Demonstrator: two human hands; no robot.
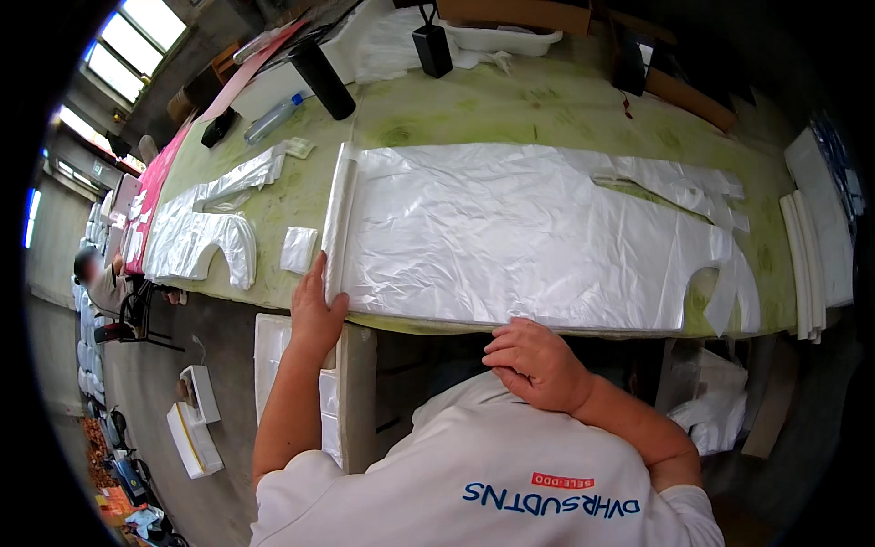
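A glossy white plastic sheet with cut-out strap ends, looking like a disposable apron [510, 237], is spread along the near side of the table. Its left end is folded into a narrow strip [339, 210]. My left hand [314, 314] grips the near end of that strip, index finger along its left side and thumb across on the right. At the table's front edge, my right hand [542, 365] is half curled, palm down, its fingers slightly apart with nothing visible in them. A small folded plastic square [298, 250] lies left of the strip.
More white plastic aprons [196, 242] lie at left. Beyond them stand a clear bottle [273, 118], a black cylinder [322, 80] and a black box with a loop [431, 50]. White rolls [802, 264] line the right end. A person [105, 283] sits far left.
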